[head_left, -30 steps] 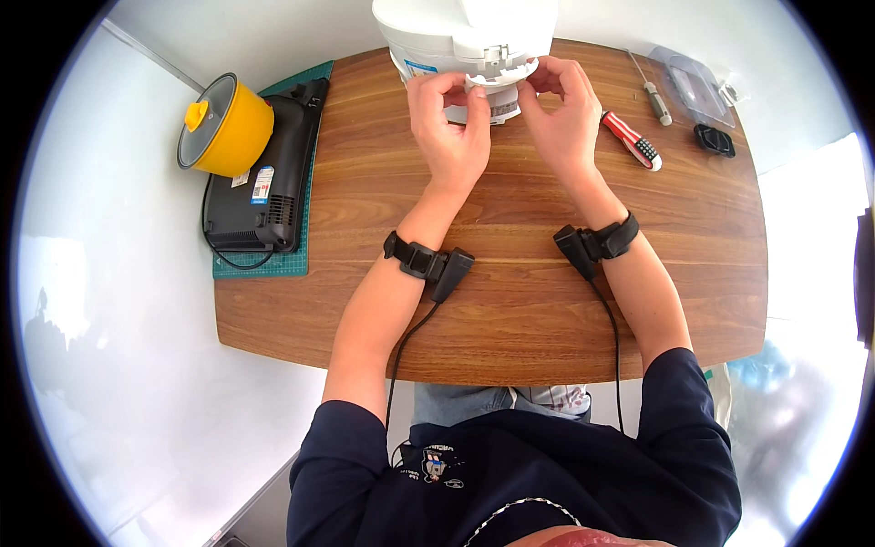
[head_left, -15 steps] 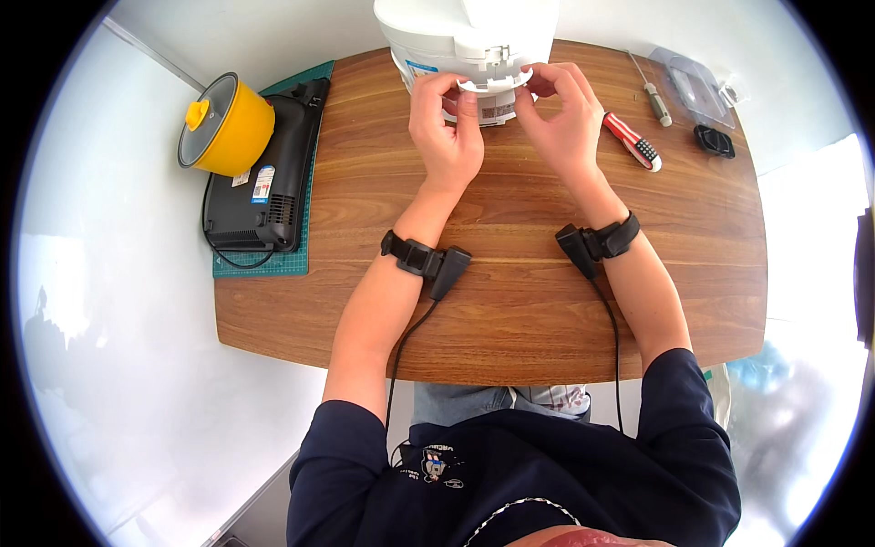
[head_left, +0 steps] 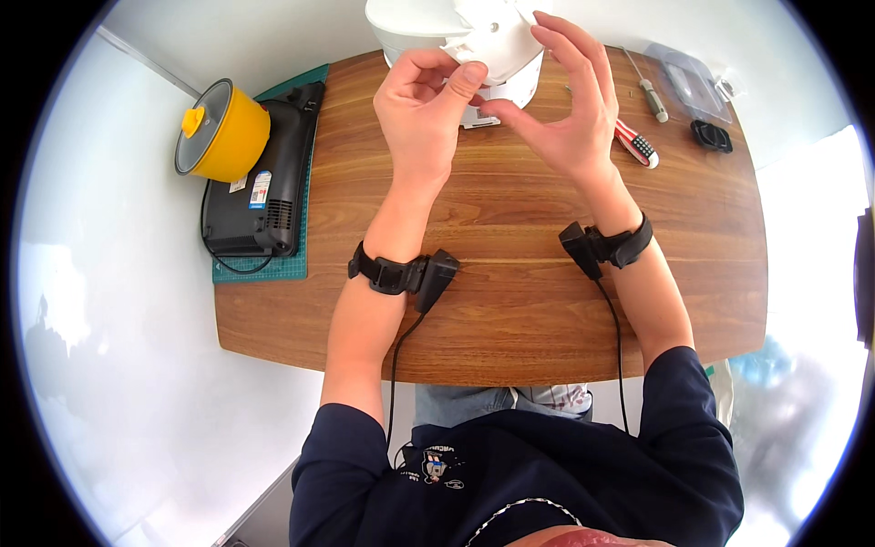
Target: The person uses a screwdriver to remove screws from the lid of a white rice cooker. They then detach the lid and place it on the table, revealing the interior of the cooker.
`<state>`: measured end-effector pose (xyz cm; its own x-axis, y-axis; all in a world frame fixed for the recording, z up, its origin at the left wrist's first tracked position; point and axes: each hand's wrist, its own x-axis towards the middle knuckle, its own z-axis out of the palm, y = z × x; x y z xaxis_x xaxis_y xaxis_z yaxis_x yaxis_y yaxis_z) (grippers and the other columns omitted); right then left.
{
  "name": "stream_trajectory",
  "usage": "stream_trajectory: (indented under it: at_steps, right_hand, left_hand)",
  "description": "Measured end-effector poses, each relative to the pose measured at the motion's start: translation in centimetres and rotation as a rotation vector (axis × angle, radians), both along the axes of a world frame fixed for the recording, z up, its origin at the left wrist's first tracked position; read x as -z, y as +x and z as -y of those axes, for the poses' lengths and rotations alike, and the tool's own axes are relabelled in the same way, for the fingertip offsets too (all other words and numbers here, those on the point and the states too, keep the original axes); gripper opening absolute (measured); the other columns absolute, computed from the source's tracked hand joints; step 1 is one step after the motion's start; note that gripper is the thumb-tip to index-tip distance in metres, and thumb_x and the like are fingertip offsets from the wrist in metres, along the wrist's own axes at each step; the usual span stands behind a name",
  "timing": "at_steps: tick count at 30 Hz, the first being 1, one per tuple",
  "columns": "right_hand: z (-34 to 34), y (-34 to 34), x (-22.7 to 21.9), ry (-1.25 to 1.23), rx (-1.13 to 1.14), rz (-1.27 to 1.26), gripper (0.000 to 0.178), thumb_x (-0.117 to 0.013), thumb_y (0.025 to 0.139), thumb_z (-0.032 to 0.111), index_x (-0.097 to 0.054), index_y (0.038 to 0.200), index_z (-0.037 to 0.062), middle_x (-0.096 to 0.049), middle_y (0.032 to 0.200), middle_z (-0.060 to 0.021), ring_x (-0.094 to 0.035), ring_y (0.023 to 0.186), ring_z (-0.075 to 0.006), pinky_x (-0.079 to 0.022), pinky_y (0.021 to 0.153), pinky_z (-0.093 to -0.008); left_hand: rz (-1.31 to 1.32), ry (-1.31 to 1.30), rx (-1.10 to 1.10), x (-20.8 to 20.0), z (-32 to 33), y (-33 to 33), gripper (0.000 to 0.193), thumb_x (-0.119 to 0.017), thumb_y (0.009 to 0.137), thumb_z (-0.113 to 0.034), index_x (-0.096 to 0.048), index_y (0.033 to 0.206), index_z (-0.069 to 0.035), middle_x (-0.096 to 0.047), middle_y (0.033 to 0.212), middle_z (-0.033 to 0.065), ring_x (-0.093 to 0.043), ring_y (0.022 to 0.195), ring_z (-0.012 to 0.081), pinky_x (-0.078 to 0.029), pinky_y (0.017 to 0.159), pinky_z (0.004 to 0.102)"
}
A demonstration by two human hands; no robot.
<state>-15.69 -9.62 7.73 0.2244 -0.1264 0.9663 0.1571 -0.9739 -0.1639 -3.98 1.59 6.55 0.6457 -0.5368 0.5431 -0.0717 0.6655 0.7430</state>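
At the far edge of the table stands a white rounded appliance (head_left: 406, 20), partly cut off by the top of the view. In front of it a curved white plastic cover (head_left: 501, 56) is tilted up, its inner side with a round hole showing. My left hand (head_left: 415, 118) pinches the cover's lower left edge between thumb and fingers. My right hand (head_left: 579, 123) is at the cover's right side, thumb and fingers spread wide apart. Its fingertips are close to the cover's edge; whether they touch it I cannot tell.
A yellow pot (head_left: 239, 137) with a lid rests on a black appliance (head_left: 246, 214) over a green cutting mat (head_left: 293, 264) at left. To the right lie a red, white and black handle (head_left: 638, 144), a screwdriver (head_left: 653, 98), a clear plastic tray (head_left: 691, 84) and a black part (head_left: 712, 136).
The white cover, earlier held low against the appliance by both hands, is now raised and tilted, with more of its inner face showing. My right hand's fingers have spread.
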Motion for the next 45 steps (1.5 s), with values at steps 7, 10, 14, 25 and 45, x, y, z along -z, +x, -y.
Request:
stream_trajectory:
  at_steps: [7,10,14,25,45]
  right_hand:
    - [0.3,0.3,1.1,0.037,0.132,0.028,0.061,-0.094,0.068,0.014,-0.062,0.119,0.0067,-0.061,0.131,-0.0113,-0.059,0.116,-0.0283,-0.053,0.092,-0.0388]
    - [3.0,-0.1,1.3,0.14,0.292,0.061,0.057,-0.093,0.071,0.018,-0.062,0.118,0.007,-0.061,0.131,-0.0113,-0.057,0.116,-0.0283,-0.051,0.092,-0.0382]
    - [10.4,-2.5,4.5,0.504,0.71,-0.263,0.055,-0.085,0.078,0.044,-0.065,0.119,0.0113,-0.06,0.129,-0.014,-0.054,0.123,-0.0339,-0.042,0.106,-0.0468]
    - [13.0,-4.5,7.5,0.49,0.894,-0.925,0.05,-0.079,0.08,0.059,-0.075,0.11,0.0195,-0.07,0.116,-0.0158,-0.064,0.113,-0.0318,-0.041,0.101,-0.0457]
    - [12.7,-3.4,6.7,0.44,0.508,-0.674,0.048,-0.061,0.099,0.054,-0.069,0.131,0.0176,-0.065,0.131,-0.0163,-0.063,0.119,-0.0336,-0.038,0.106,-0.0517]
  left_hand:
    - [0.005,0.151,0.032,-1.0,-0.3,-1.5,0.021,-0.079,0.093,-0.012,-0.066,0.102,0.001,-0.071,0.098,0.0071,-0.068,0.087,0.0132,-0.057,0.069,0.0277]
    - [0.074,0.125,-0.077,-1.0,-0.1,-1.4,0.019,-0.072,0.097,-0.01,-0.065,0.111,0.0,-0.071,0.105,0.0071,-0.066,0.091,0.0134,-0.056,0.073,0.0286]
    - [0.099,0.077,-0.349,-0.8,-0.1,-0.2,0.019,-0.062,0.1,-0.004,-0.062,0.119,0.0,-0.068,0.113,0.0078,-0.064,0.095,0.0131,-0.056,0.074,0.0282]
    - [0.101,0.135,-0.531,0.4,-0.1,1.8,0.025,-0.062,0.094,0.0,-0.063,0.118,-0.001,-0.059,0.108,0.0046,-0.057,0.094,0.0108,-0.051,0.084,0.0272]
    - [0.641,0.244,-0.77,1.4,0.3,2.6,0.039,-0.063,0.093,-0.004,-0.059,0.132,-0.008,-0.042,0.141,0.0138,-0.046,0.128,0.0256,-0.044,0.105,0.0386]
